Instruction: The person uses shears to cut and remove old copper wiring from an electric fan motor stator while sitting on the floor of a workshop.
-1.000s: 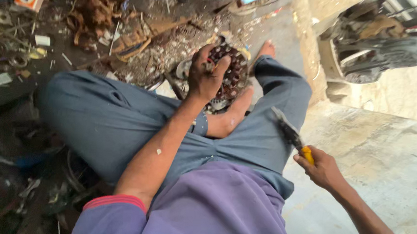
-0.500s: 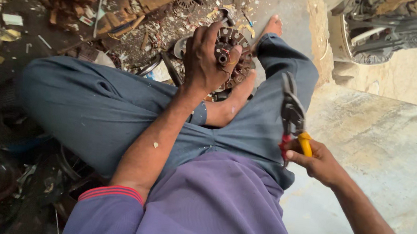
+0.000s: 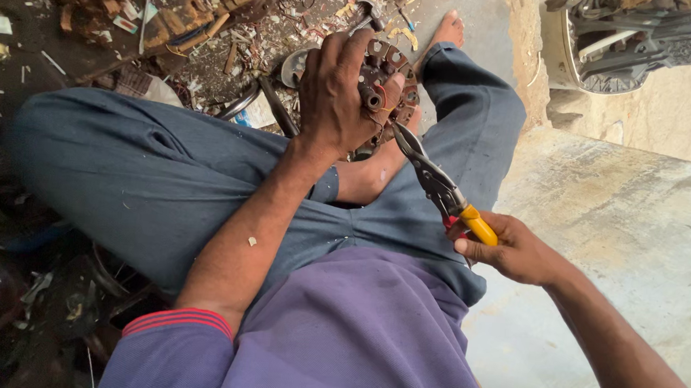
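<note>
The left hand [image 3: 332, 96] is curled over a round, rusty motor stator [image 3: 385, 87] ringed with copper windings, pressing it against the bare foot [image 3: 371, 171] between the crossed legs. The right hand [image 3: 512, 250] is closed around the yellow handles of a pair of snips [image 3: 435, 184], whose blade tips touch the stator's lower edge. No container shows; scrap [image 3: 172, 12] lies loose on the floor [image 3: 636, 214]. Half a second ago the snips were held upright, well apart from the stator; now they are tilted down against it.
</note>
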